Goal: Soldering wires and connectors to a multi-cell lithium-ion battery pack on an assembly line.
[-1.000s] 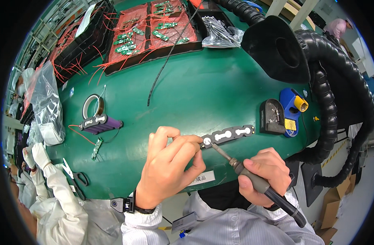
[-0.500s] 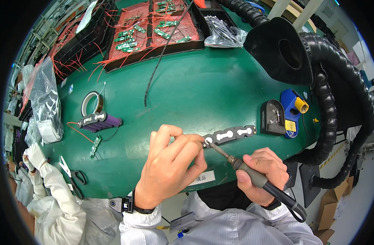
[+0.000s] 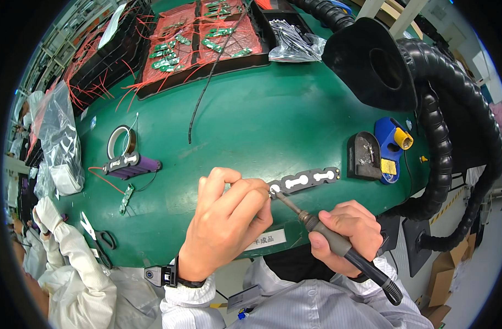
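My right hand point(image 3: 347, 238) grips a soldering iron point(image 3: 334, 236) by its dark handle. The iron's tip rests at a pale metal tab on the left end of a black-framed battery pack point(image 3: 308, 180), which lies on the green tabletop point(image 3: 251, 120). Next to that tip, my left hand point(image 3: 226, 222) is closed with fingers pinched together; they cover the pack's left end and whatever they may hold. Further left lies a purple battery pack point(image 3: 133, 165) with a red wire leading to a small green circuit board point(image 3: 127, 198).
Trays of green boards and red wires point(image 3: 201, 74) stand at the back. A fume extractor hood point(image 3: 371, 66) overhangs the right side, above a blue iron stand point(image 3: 390, 151) and a black tip-cleaner holder point(image 3: 364, 156). Scissors point(image 3: 100, 238) and a tape roll point(image 3: 121, 141) lie left, near a co-worker's gloved hand point(image 3: 48, 214).
The whole view has shifted slightly. Both hands stay at the pack's left end, the iron's tip still on the tab; its handle sits a touch lower and further left in the picture.
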{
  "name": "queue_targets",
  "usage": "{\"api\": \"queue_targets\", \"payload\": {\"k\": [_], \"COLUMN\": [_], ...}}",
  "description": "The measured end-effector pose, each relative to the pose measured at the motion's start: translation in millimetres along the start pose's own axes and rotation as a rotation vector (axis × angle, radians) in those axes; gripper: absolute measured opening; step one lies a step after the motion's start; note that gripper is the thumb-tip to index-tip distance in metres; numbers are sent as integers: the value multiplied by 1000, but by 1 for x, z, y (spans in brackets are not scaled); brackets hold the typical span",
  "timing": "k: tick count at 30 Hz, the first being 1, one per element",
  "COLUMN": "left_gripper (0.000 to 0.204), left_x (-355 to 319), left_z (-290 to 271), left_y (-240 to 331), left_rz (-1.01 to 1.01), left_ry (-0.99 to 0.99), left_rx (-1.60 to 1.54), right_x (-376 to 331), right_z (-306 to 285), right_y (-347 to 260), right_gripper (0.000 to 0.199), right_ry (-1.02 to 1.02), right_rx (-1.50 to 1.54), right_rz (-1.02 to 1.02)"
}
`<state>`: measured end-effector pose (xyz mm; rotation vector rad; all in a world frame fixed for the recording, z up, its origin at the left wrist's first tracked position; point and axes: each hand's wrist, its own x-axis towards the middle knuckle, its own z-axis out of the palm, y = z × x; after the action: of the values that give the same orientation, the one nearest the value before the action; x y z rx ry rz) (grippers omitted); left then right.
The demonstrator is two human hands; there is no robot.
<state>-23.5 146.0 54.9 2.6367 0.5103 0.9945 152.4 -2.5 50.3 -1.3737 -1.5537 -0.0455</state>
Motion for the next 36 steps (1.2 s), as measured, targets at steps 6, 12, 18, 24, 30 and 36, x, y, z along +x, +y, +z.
{"api": "queue_targets", "payload": {"k": [6,12,18,24,30,36], "left_gripper": [30,29,28,29,30,29], "left_x": [0,1,2,2,2,3], "left_z": [0,-3,-4,-5,-4,-3], "left_y": [0,1,-3,1,0,0], "left_rz": [-6,-24,25,-30,-20,-17], "left_ry": [0,-5,-9,-30,-39,-40], "left_rx": [-10,-30,-10,-33,-35,-38], "right_x": [2,1,-2,4,5,6], "right_z": [0,0,-2,-3,-2,-2], "right_y": [-2,-3,2,0,0,0], "right_gripper": [32,32,32,30,30,31], "right_ry": [5,15,26,27,12,16], "right_rx": [6,-2,-4,11,22,18], "right_rz": [-9,-2,6,0,1,-4]}}
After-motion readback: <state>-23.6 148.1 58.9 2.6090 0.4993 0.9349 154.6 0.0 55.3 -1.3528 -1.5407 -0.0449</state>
